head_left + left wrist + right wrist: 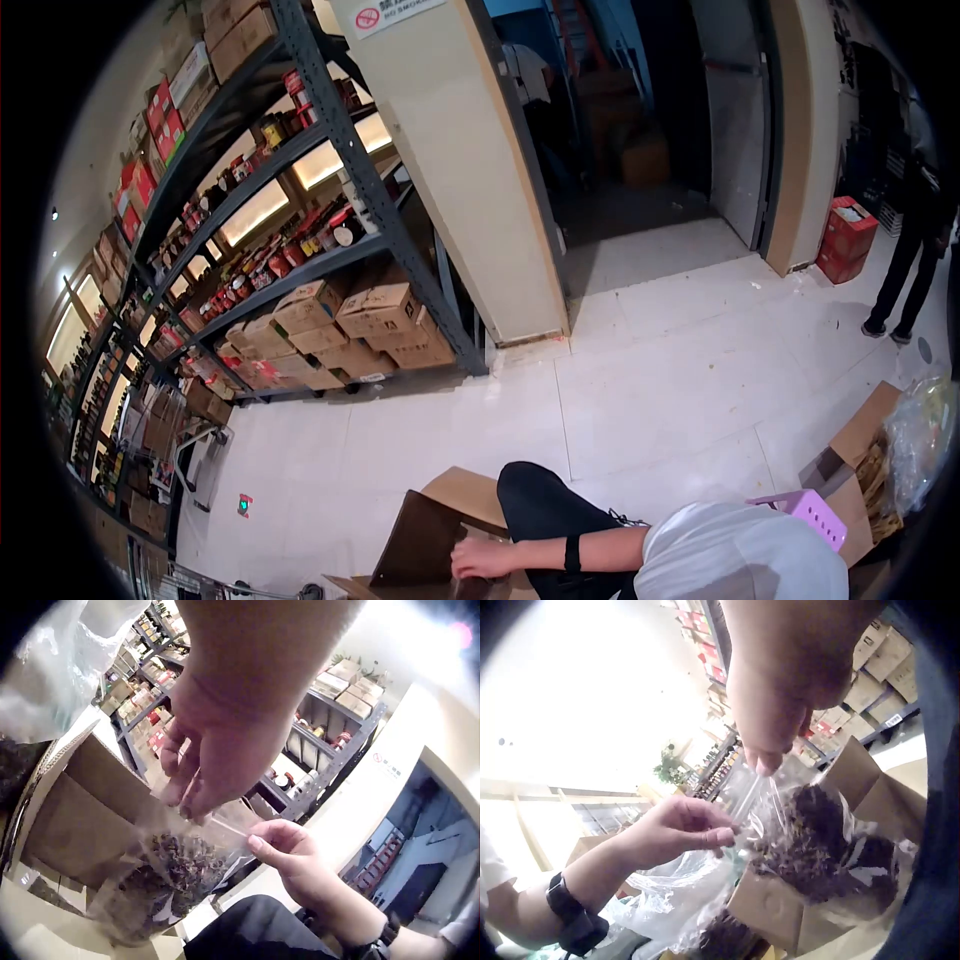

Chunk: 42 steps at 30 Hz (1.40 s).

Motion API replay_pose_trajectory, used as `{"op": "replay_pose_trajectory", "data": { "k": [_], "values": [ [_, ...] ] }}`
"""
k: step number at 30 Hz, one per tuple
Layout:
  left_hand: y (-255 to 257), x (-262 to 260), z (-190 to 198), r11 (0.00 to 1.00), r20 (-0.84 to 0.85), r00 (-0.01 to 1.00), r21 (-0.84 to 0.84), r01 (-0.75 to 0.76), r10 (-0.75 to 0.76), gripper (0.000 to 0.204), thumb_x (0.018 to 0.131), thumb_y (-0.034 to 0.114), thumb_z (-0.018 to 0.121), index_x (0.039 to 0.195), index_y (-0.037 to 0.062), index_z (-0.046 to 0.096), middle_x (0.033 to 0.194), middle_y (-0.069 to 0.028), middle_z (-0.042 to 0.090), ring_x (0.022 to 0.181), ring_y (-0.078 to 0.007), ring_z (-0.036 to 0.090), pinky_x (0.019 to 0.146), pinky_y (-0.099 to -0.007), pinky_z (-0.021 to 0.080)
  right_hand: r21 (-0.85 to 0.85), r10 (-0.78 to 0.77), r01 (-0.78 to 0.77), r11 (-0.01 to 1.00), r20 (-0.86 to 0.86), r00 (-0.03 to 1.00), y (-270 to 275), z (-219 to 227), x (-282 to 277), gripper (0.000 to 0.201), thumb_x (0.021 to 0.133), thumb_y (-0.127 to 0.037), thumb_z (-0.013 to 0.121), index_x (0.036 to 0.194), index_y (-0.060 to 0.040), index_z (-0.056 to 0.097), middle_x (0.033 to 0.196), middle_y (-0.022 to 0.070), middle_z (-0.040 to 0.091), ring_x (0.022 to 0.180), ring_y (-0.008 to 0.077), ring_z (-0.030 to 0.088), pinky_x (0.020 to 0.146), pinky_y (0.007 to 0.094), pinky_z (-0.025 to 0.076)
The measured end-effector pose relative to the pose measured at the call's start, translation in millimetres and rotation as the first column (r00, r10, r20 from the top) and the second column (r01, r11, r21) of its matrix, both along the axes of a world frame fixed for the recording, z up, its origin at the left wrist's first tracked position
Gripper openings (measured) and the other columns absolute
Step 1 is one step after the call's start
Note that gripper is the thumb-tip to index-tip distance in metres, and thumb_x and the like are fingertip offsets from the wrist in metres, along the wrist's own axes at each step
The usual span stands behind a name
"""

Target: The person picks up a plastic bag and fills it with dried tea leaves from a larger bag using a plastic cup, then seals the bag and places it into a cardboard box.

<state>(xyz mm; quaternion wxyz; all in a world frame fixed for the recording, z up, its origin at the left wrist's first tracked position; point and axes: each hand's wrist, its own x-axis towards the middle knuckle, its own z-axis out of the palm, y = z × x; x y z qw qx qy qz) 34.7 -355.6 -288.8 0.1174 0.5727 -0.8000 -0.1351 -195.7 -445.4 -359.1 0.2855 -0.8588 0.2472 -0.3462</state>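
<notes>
A clear plastic bag (176, 874) of dark, dried-looking pieces stands in an open cardboard box (71, 817); the right wrist view shows the bag (810, 840) too. At its top edge, the left hand (232, 727) pinches the plastic with curled fingers, its thumb and forefinger showing in the right wrist view (667, 832). The right hand (787, 675) pinches the same edge a short way off, also visible in the left wrist view (300, 866). In the head view one hand (485, 558) reaches into the box (415, 540); which hand is unclear.
A second box (860, 500) with crumpled clear plastic (918, 440) and a pink basket (815, 515) are at right. Shelves (330, 130) with cartons stand at left. Beyond are a doorway (640, 235), a red box (846, 240) and a standing person (905, 250).
</notes>
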Motion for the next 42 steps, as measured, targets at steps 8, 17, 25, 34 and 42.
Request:
{"op": "replay_pose_trajectory", "data": {
  "k": [8,17,25,34,42],
  "values": [
    [-26,-27,3,0.947,-0.118,0.955,-0.140,-0.288,0.273,0.020,0.092,0.024,0.059,0.094,0.0059,0.069,0.089,-0.0144,0.066,0.082,-0.0356,0.064,0.072,-0.0411,0.051,0.856,-0.629,0.284,0.433,0.061,0.775,-16,-74,-16,0.005,0.085,-0.008,0.064,0.090,-0.0083,0.063,0.075,0.0007,0.062,0.066,0.0106,0.057,0.059,0.0276,0.048],
    [-73,-3,-24,0.828,-0.290,0.797,-0.024,-0.560,0.530,0.028,0.089,0.025,0.068,0.101,-0.0003,0.071,0.077,-0.0128,0.070,0.068,-0.0165,0.065,0.068,-0.0310,0.051,0.970,-0.606,0.053,0.235,0.104,0.789,-18,-52,-26,0.015,0.089,-0.015,0.058,0.099,-0.0033,0.059,0.082,0.0039,0.062,0.066,0.0112,0.057,0.058,0.0260,0.047],
    [-81,10,-85,0.690,-0.270,0.636,0.249,-0.680,0.723,0.024,0.087,0.023,0.069,0.099,0.0032,0.073,0.072,-0.0086,0.069,0.065,-0.0144,0.063,0.065,-0.0313,0.050,0.977,-0.573,0.042,0.210,0.089,0.814,-15,-42,-29,0.016,0.090,-0.017,0.058,0.100,-0.0034,0.059,0.082,0.0034,0.062,0.067,0.0106,0.057,0.059,0.0250,0.047],
    [-84,16,-142,0.614,-0.126,0.604,0.253,-0.748,0.787,0.023,0.084,0.027,0.069,0.096,0.0079,0.075,0.082,-0.0159,0.071,0.079,-0.0287,0.070,0.075,-0.0386,0.054,0.989,-0.577,0.031,0.146,0.059,0.815,-19,-35,-31,0.014,0.092,-0.015,0.057,0.100,-0.0032,0.060,0.082,0.0031,0.063,0.066,0.0094,0.056,0.059,0.0240,0.046],
    [-101,-4,-157,0.573,-0.098,0.584,0.379,-0.727,0.806,0.018,0.081,0.021,0.068,0.092,0.0094,0.076,0.088,-0.0166,0.072,0.085,-0.0286,0.070,0.080,-0.0382,0.053,0.992,-0.591,0.027,0.121,0.051,0.805,-20,-28,-30,0.014,0.092,-0.012,0.057,0.101,-0.0028,0.060,0.082,0.0034,0.063,0.066,0.0096,0.055,0.060,0.0230,0.046]
  ]
}}
